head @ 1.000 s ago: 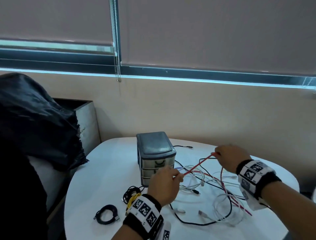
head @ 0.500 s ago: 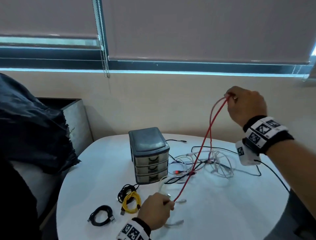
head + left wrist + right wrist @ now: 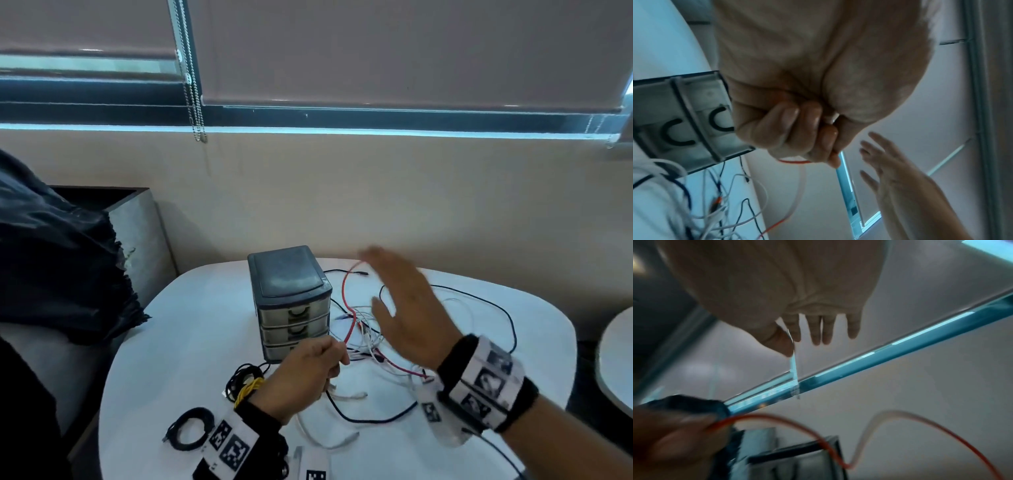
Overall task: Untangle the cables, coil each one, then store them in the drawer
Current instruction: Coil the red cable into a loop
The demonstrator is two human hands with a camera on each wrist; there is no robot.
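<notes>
Left hand (image 3: 305, 373): fingers are curled tightly, and a thin red cable (image 3: 346, 301) is gripped in the fist, as is seen in the left wrist view (image 3: 793, 161). From this grip the red cable is seen arching up and away, then falling into the tangle beyond the hand.

Right hand (image 3: 407, 308): held flat and blurred above the tangle, fingers straight and spread; nothing is held in it. The red cable's upper bend is seen just beside its fingertips; whether they touch cannot be told.

Loose tangle of white, black and red cables (image 3: 383, 339): spread on the white rounded surface (image 3: 178, 335), beneath the right hand and just beyond the left grip.

Small grey plastic three-drawer cabinet (image 3: 291, 301): upright, directly beyond the left grip, all drawers closed.

Coiled bundle of black and yellow cable (image 3: 246, 383): lying just to the outer side of the left wrist.

Coiled black cable ring (image 3: 188, 428): set further out on the same side, apart from the bundle.
</notes>
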